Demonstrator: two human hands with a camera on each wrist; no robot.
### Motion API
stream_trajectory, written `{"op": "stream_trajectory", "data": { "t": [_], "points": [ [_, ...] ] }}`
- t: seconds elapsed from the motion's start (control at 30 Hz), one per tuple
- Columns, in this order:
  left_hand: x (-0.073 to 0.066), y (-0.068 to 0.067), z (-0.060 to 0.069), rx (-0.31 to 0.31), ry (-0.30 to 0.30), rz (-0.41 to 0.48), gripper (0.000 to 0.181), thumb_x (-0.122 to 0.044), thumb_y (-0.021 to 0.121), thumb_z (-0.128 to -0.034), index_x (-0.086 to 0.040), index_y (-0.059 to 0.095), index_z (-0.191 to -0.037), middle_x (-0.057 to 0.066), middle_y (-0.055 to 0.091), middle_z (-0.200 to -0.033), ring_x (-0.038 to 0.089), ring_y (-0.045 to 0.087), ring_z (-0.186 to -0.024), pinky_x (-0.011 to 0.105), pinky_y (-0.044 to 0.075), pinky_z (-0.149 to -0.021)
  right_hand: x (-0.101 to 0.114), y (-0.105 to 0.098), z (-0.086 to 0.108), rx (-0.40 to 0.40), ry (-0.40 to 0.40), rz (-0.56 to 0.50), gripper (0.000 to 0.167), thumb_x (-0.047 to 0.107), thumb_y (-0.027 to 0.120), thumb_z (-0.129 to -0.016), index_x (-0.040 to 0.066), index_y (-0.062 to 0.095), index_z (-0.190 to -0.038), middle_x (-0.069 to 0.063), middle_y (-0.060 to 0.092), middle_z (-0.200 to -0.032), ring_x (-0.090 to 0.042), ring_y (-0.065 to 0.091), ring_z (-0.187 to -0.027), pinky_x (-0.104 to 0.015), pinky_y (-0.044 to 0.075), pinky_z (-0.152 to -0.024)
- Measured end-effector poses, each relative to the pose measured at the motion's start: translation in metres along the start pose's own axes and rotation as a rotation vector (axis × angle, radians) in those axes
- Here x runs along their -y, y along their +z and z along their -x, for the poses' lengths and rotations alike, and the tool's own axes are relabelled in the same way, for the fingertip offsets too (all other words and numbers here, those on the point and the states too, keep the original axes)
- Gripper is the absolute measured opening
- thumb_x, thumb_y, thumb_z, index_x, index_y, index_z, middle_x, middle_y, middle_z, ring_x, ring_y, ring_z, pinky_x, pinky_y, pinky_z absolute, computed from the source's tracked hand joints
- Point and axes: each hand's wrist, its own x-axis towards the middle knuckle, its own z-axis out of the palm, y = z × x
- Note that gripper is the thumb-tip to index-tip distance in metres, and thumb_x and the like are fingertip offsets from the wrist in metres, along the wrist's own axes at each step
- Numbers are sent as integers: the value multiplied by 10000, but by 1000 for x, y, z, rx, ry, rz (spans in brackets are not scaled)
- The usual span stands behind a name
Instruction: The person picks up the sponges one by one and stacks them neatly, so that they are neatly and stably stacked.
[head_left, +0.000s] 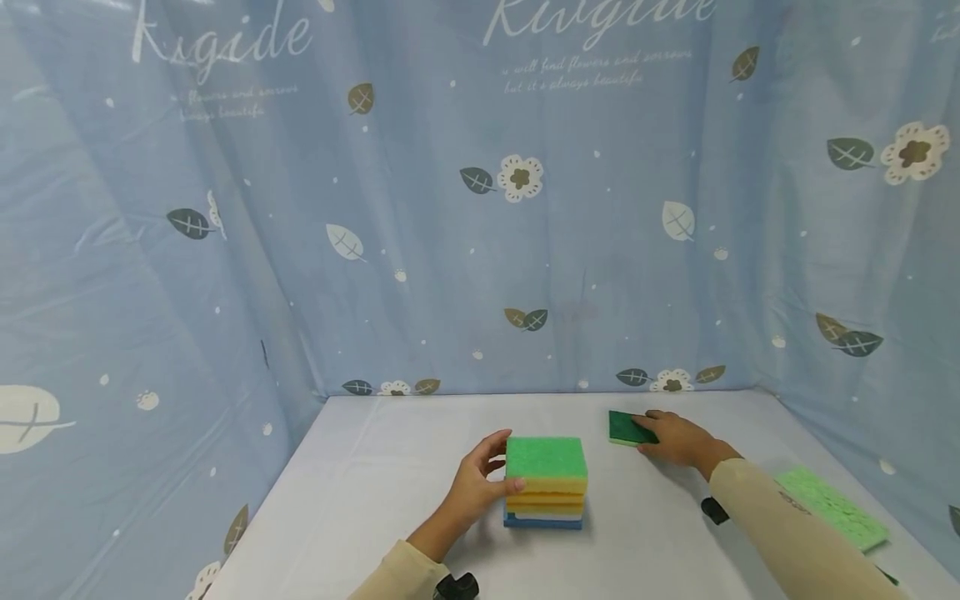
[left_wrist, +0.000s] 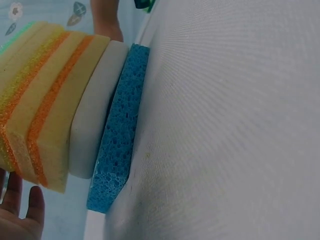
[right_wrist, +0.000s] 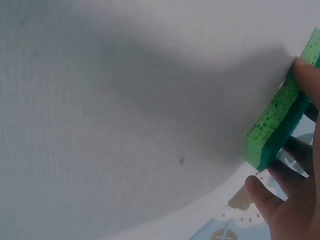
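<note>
A stack of sponges [head_left: 547,483] stands near the middle of the table, green on top, yellow and orange layers below, then a white block [left_wrist: 97,110] and a blue sponge [left_wrist: 120,130] at the bottom. My left hand [head_left: 480,475] holds the stack's upper left side, thumb at the front corner and fingers toward the back. In the left wrist view, some fingers [left_wrist: 15,195] show at its edge. Farther back on the right, my right hand [head_left: 678,437] grips a green sponge [head_left: 628,427], dark scouring side up. Its light green porous side [right_wrist: 275,115] shows in the right wrist view.
A light green textured pad [head_left: 832,508] lies at the table's right, partly behind the right sleeve [head_left: 795,525]. A dark green corner peeks out near it. A blue patterned curtain [head_left: 585,250] hangs along the white table's [head_left: 397,467] back and sides.
</note>
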Motion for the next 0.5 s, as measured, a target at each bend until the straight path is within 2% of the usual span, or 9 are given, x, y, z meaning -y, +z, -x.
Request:
{"op": "stream_trajectory", "data": {
  "t": [0.2, 0.43, 0.5],
  "points": [
    [1, 1, 0, -1, -1, -21, 731, -136, 797, -818, -48, 426, -1442, 144, 521, -1332, 328, 467, -1234, 563, 333, -1045, -2, 3, -1, -15, 10, 15, 711, 508, 663, -879, 71, 505, -1416, -255, 471, -1344, -467, 442, -1222, -620, 393, -945],
    [29, -2, -6, -22, -3, -39, 744, -137, 799, -817, -83, 417, -1454, 114, 514, -1350, 303, 462, -1241, 542, 340, -1051, 4, 2, -2, -28, 7, 9, 742, 551, 665, -858, 86, 509, -1415, -222, 479, -1303, -412, 493, -1161, -590, 428, -917],
    [32, -2, -6, -28, -1, -42, 734, -149, 799, -820, -113, 427, -1451, 88, 523, -1342, 279, 472, -1232, 520, 355, -1046, 7, -1, -2, -34, 2, 14, 745, 561, 665, -853, 95, 511, -1414, -211, 478, -1305, -392, 502, -1152, -583, 432, -917]
  ]
}}
